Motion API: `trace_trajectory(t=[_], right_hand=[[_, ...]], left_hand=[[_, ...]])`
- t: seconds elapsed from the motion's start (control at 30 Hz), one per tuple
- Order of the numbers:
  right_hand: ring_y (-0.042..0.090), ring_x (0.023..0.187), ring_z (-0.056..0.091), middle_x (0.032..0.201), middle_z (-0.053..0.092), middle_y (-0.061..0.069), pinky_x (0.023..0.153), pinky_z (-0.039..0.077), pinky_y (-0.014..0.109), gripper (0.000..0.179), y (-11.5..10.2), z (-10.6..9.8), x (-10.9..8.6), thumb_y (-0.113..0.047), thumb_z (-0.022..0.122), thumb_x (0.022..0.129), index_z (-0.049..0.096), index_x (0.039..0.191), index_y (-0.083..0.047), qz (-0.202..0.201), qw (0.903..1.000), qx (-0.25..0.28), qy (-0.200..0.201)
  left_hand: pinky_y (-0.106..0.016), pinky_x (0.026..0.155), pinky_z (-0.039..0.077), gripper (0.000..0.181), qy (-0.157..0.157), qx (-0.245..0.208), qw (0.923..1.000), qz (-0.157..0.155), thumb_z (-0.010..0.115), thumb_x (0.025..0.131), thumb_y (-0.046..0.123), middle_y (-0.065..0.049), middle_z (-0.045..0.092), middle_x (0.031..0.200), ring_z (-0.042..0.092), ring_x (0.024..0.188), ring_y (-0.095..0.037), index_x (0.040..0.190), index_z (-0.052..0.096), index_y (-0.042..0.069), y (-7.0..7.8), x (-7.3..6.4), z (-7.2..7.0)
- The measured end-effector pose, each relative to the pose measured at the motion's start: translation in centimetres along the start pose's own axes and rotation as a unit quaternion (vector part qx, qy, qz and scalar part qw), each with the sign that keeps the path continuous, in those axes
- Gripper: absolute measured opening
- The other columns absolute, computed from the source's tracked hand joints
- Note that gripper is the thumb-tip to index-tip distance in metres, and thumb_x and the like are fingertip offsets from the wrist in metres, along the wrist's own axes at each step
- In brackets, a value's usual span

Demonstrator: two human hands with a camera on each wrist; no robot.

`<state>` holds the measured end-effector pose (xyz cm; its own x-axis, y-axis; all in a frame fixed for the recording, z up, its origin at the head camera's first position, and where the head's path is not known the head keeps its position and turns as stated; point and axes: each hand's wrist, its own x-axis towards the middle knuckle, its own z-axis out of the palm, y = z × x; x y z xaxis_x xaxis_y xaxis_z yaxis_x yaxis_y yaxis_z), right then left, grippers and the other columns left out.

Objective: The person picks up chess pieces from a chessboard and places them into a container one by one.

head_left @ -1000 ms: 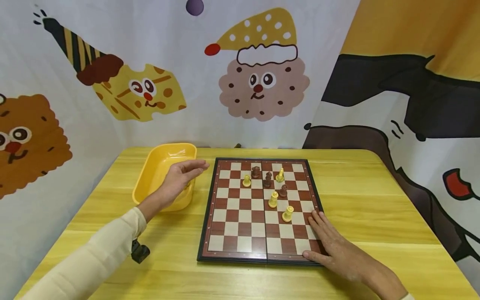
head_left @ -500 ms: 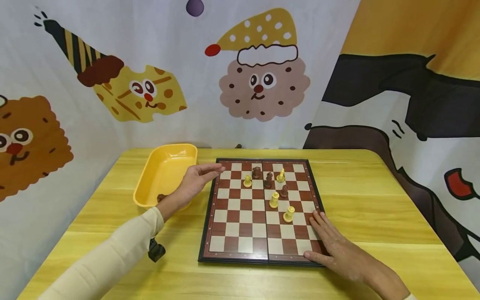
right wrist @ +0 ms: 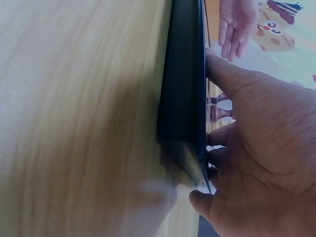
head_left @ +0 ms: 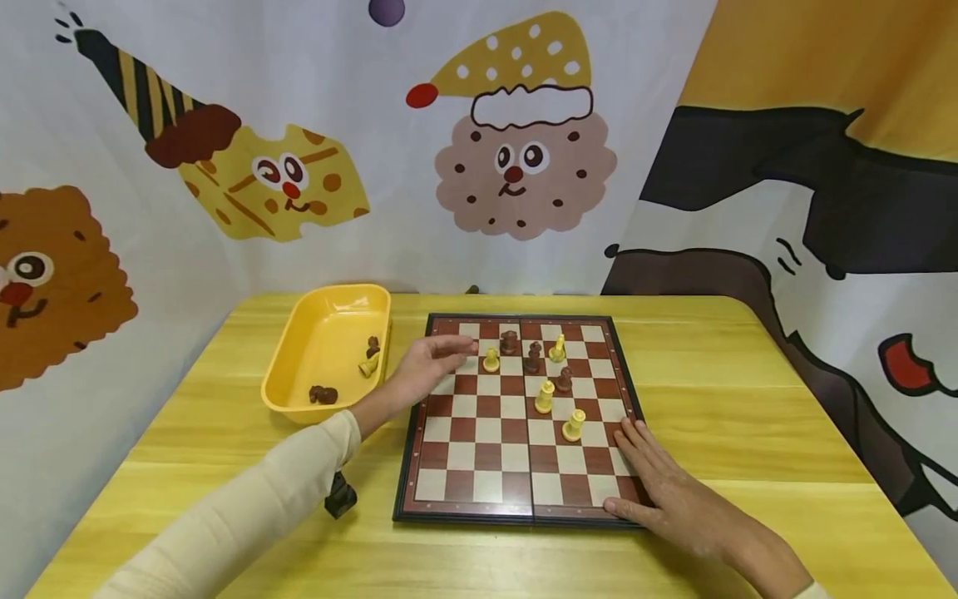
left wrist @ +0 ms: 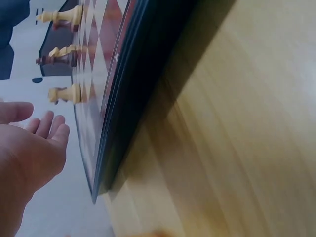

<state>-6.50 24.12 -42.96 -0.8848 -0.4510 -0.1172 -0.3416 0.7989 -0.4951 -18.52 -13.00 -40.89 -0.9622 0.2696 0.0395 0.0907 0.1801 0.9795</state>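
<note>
My left hand (head_left: 427, 366) hovers over the left part of the chessboard (head_left: 479, 487), fingers extended and nothing visible in them. Just right of its fingertips stands a cream pawn (head_left: 491, 359). Beyond it are a dark chess piece (head_left: 509, 341), a taller dark piece (head_left: 533, 358) and a slim cream piece (head_left: 557, 349). Nearer are a small dark piece (head_left: 565, 379) and two cream pieces, one a rook (head_left: 574, 425). My right hand (head_left: 674, 491) rests on the board's right border, fingers spread. In the left wrist view, the left hand (left wrist: 32, 153) shows loosely bent fingers.
A yellow tray (head_left: 275, 366) stands left of the board. Inside lie dark pieces (head_left: 323, 394) and a cream piece (head_left: 368, 364). The wooden table (head_left: 748, 374) extends right of the board. A cartoon-printed curtain (head_left: 329, 50) hangs behind.
My left hand has moved right from above the tray to over the board, uncovering the pieces inside the tray. My right hand and the pieces on the board have stayed put.
</note>
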Motion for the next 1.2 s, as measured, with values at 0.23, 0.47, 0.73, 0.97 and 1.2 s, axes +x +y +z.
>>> trace_trajectory(t=[0.23,0.47,0.73,0.97,1.2], right_hand=[[0.042,0.152,0.007,0.168,0.008,0.019,0.109,0.029,0.070,0.100,0.2,0.2,0.0,-0.064,0.061,0.094,0.021,0.162,-0.003,0.004,0.9999,0.010,-0.003],[0.041,0.152,0.008,0.168,0.009,0.018,0.109,0.031,0.068,0.098,0.2,0.4,-0.3,-0.062,0.062,0.094,0.021,0.162,-0.004,0.006,0.9999,0.013,0.001],[0.041,0.152,0.008,0.168,0.008,0.018,0.109,0.030,0.070,0.097,0.1,0.3,-0.3,-0.062,0.061,0.095,0.022,0.162,-0.003,0.004,1.0000,0.001,0.005],[0.042,0.152,0.007,0.168,0.008,0.018,0.108,0.030,0.070,0.098,0.1,0.4,0.0,-0.063,0.061,0.094,0.022,0.162,-0.003,0.007,1.0000,0.005,0.003],[0.041,0.152,0.007,0.168,0.008,0.018,0.108,0.029,0.070,0.098,0.2,0.4,0.2,-0.062,0.062,0.094,0.022,0.162,-0.004,0.006,1.0000,0.005,0.004]], left_hand=[[-0.042,0.103,0.049,0.035,-0.010,-0.027,0.9993,-0.024,0.062,0.102,0.004,-0.018,0.062,0.134,0.060,0.122,-0.031,0.135,0.061,-0.005,-0.6,1.4,1.5],[-0.030,0.078,0.053,0.033,-0.004,-0.012,0.9976,-0.068,0.065,0.099,0.002,-0.007,0.067,0.128,0.065,0.107,-0.022,0.132,0.067,0.002,-0.8,2.2,2.4],[-0.032,0.084,0.058,0.030,-0.007,0.031,0.9971,-0.070,0.068,0.097,0.000,-0.010,0.070,0.121,0.066,0.107,-0.021,0.126,0.071,0.004,-0.8,2.8,3.0],[-0.032,0.084,0.058,0.029,-0.012,0.019,0.9972,-0.071,0.066,0.099,0.000,-0.011,0.070,0.120,0.066,0.103,-0.020,0.128,0.070,0.002,-0.9,3.0,2.9],[-0.034,0.083,0.058,0.025,-0.020,0.021,0.9974,-0.066,0.064,0.100,0.001,-0.006,0.071,0.120,0.066,0.102,-0.019,0.124,0.071,0.003,-0.5,3.2,2.6]])
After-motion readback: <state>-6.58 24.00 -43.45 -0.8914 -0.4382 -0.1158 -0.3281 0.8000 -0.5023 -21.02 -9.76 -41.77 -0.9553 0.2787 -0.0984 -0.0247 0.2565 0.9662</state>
